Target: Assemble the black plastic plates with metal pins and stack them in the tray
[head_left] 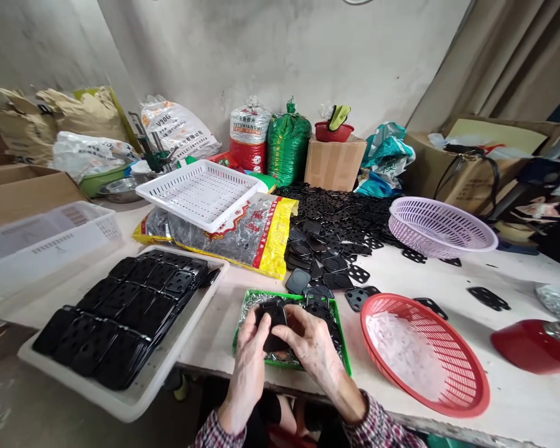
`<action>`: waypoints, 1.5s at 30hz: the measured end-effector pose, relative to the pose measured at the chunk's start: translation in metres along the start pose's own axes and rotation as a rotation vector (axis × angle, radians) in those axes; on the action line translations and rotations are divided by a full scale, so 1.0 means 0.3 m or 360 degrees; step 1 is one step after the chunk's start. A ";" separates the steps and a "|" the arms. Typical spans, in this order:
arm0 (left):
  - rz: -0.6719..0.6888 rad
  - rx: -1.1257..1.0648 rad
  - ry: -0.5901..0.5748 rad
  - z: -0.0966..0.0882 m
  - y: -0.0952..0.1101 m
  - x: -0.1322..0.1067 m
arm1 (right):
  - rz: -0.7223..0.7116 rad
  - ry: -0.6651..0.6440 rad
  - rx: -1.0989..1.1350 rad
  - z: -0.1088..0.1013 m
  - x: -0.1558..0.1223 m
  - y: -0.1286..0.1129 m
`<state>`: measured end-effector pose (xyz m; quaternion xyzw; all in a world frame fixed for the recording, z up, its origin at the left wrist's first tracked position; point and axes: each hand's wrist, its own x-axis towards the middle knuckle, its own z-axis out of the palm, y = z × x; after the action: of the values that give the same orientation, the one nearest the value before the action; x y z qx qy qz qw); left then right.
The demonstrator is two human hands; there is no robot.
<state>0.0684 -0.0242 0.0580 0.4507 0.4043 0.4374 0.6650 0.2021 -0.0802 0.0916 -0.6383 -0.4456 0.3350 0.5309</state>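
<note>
hands: 2 | left hand point(248, 351): curled inward | right hand point(308, 339): curled inward, close beside left

The light is soft and even, and its source cannot be seen. Shadows are weak, and the wall corner point(107, 50) is a little dim. The wide lens bends the table edge point(466, 430) near the borders, but the left hand point(247, 354) and right hand point(310, 339) look sharp.

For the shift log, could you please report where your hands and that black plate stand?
Left hand and right hand both gripping black plate. Held above green tray. Nothing in the way; red basket off right.
</note>
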 end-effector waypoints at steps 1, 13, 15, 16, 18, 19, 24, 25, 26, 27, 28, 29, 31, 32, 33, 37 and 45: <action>-0.0034 0.0022 -0.0016 0.005 0.001 -0.005 | 0.0039 0.0028 0.0104 0.000 -0.002 0.009; -0.0349 -0.0590 -0.0579 0.094 0.018 -0.026 | -0.0411 0.0402 -0.0701 -0.061 -0.041 0.064; -0.0366 -0.0591 -0.0541 0.088 0.012 -0.027 | -0.0641 0.0381 -0.0947 -0.063 -0.051 0.069; -0.0373 -0.0586 -0.0513 0.085 0.010 -0.026 | -0.0766 0.0341 -0.1032 -0.063 -0.053 0.073; -0.0398 -0.0572 -0.0462 0.080 0.008 -0.024 | -0.0954 0.0250 -0.1173 -0.064 -0.049 0.080; -0.0422 -0.0569 -0.0448 0.079 0.009 -0.023 | -0.1006 0.0220 -0.1241 -0.065 -0.045 0.083; -0.0572 -0.0629 -0.0494 0.093 0.025 -0.029 | -0.1163 0.0149 -0.1603 -0.074 -0.024 0.098; -0.0591 -0.0652 -0.0503 0.097 0.029 -0.029 | -0.1195 0.0150 -0.1649 -0.075 -0.023 0.103; -0.0608 -0.0673 -0.0509 0.101 0.032 -0.028 | -0.1229 0.0164 -0.1675 -0.076 -0.023 0.107; -0.0620 -0.0688 -0.0512 0.104 0.034 -0.026 | -0.1264 0.0202 -0.1677 -0.077 -0.024 0.111; -0.0627 -0.0694 -0.0513 0.107 0.034 -0.023 | -0.1291 0.0254 -0.1657 -0.079 -0.024 0.113; -0.0637 -0.0693 -0.0510 0.109 0.034 -0.020 | -0.1298 0.0316 -0.1618 -0.082 -0.025 0.114; -0.0668 -0.0692 -0.0491 0.114 0.031 -0.015 | -0.1256 0.0430 -0.1495 -0.092 -0.024 0.110; -0.0688 -0.0696 -0.0486 0.118 0.029 -0.015 | -0.1221 0.0460 -0.1416 -0.100 -0.023 0.104; -0.0699 -0.0696 -0.0487 0.122 0.029 -0.017 | -0.1179 0.0465 -0.1321 -0.107 -0.022 0.097; -0.0603 -0.0523 -0.0494 0.143 0.041 -0.038 | -0.0783 0.0444 -0.0555 -0.133 -0.016 0.068; -0.0779 -0.0574 -0.0456 0.153 0.068 -0.047 | -0.0198 0.0749 0.0406 -0.169 -0.026 0.048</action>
<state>0.1026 -0.0446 0.0918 0.2723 0.3189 0.2614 0.8694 0.2479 -0.1071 0.0878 -0.5979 -0.3025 0.1975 0.7155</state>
